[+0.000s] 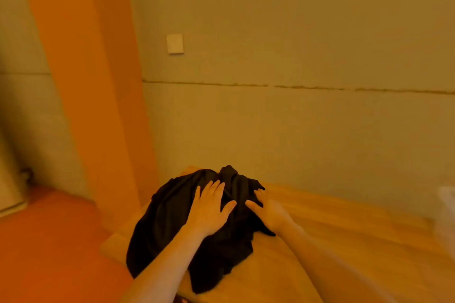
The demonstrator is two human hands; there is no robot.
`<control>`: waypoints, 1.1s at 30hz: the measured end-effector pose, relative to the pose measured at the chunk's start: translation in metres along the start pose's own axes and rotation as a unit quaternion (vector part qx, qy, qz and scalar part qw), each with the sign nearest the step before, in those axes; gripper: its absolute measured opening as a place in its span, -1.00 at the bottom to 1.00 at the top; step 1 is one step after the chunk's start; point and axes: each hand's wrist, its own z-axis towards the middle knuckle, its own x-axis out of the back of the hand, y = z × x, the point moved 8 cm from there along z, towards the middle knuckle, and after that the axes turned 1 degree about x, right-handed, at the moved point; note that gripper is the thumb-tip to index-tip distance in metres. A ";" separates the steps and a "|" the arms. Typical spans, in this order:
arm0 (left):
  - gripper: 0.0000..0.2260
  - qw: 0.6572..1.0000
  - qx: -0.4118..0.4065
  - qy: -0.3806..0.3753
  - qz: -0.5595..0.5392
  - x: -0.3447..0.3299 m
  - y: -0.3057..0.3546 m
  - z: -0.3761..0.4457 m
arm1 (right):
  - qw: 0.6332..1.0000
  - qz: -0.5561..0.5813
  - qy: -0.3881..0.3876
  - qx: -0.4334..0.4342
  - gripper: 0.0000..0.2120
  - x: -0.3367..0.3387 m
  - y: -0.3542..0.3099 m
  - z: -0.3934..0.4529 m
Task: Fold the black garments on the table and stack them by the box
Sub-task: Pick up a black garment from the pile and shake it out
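Lying heaped at the table's [344, 241] far left corner, the black garments [172, 216] spill over its left edge, long axis running from you toward the wall. Your left hand [209, 209] rests flat on top, fingers spread. Your right hand [267, 211] touches the heap's right fringe, fingers loosely extended, holding nothing; cloth lies left of it.
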 end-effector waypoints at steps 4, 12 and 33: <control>-0.49 0.998 0.011 0.041 -0.039 0.004 -0.003 0.001 | 0.987 0.152 0.034 -0.050 -0.44 -0.007 0.001 0.008; -0.71 0.978 0.046 0.109 -0.172 0.022 -0.011 0.001 | 0.976 0.188 0.093 -0.063 -0.67 0.008 -0.003 0.025; -0.83 0.909 -0.094 -0.128 -0.384 0.130 0.112 0.081 | 0.977 0.097 0.133 0.135 -0.70 0.199 -0.093 0.007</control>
